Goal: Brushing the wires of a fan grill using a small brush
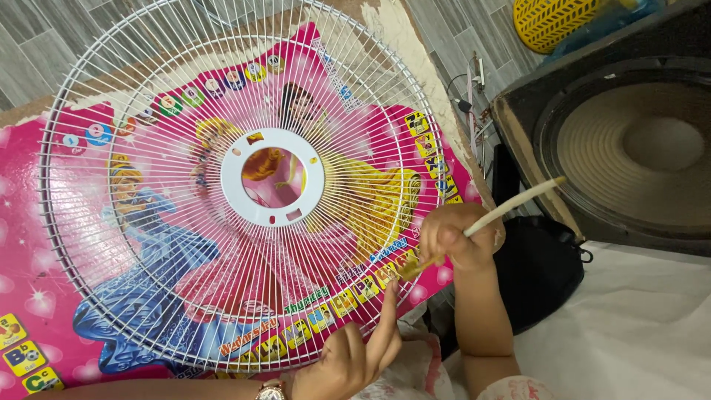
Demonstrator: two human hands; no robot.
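While the right hand (458, 238) is closed around a slim, cream-handled paintbrush (511, 207), the brush's yellowish tip is pressed at the lower right rim of a round, white wire fan guard (222, 185). The left hand (348, 359) is seen beside it, its forefinger extended to the same stretch of rim and its other fingers loosely curled, gripping nothing. A wristwatch with a gold-coloured case (271, 390) is worn on that wrist. The guard lies flat, dished side up, on a glossy pink children's alphabet poster (44, 311) spread over a worn tabletop. Thin radial wires run from a flat white centre ring (272, 176) to concentric hoops at the edge. The guard is judged light and springy; the single wires would bend easily, so it is best held by the stiffer outer hoop or the centre ring. The paintbrush is judged light and rigid, held mid-handle like a pen. To the right stand a black loudspeaker cabinet with a beige cone (629, 141), a black bag (537, 270), white cloth (637, 326) and a yellow plastic basket (552, 21).
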